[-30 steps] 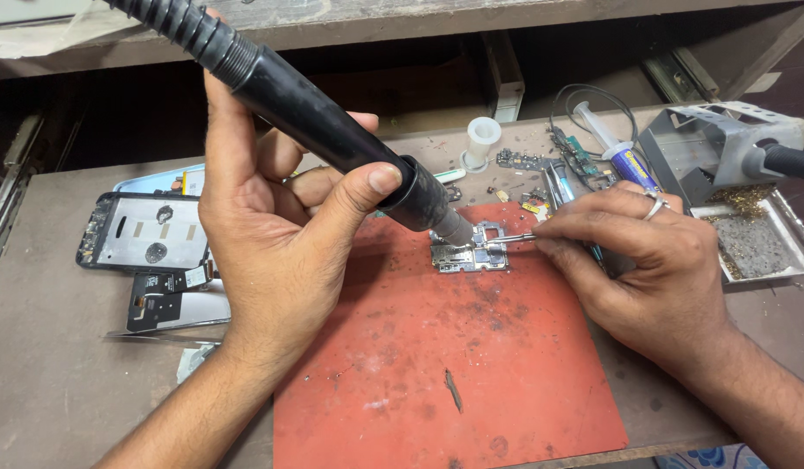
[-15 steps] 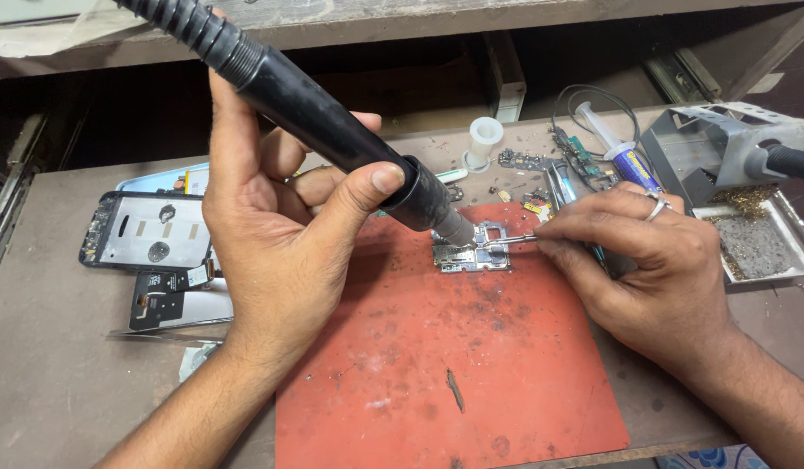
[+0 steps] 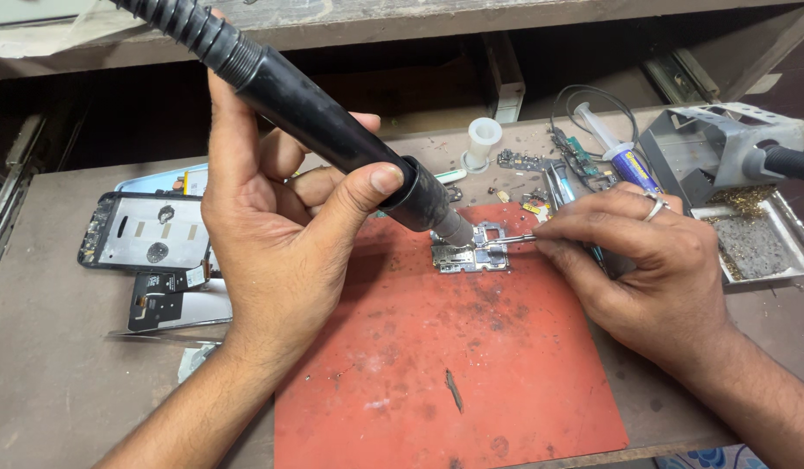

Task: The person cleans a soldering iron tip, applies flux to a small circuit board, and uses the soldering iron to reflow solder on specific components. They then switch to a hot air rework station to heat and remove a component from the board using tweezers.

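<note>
Left hand (image 3: 276,234) is wrapped around one thick black hot-air wand with a ribbed hose (image 3: 332,130), its metal nozzle angled down over one small silver phone circuit board (image 3: 471,256) lying near the far edge of one red rubber work mat (image 3: 436,365). Right hand (image 3: 645,260) pinches one pair of slim metal tweezers (image 3: 510,240), tips touching the board's right side. Off the mat's left edge lies one black phone frame (image 3: 145,230); towards the bench's far right corner sit one white-and-blue syringe (image 3: 615,148) and one grey metal tray (image 3: 754,247).
</note>
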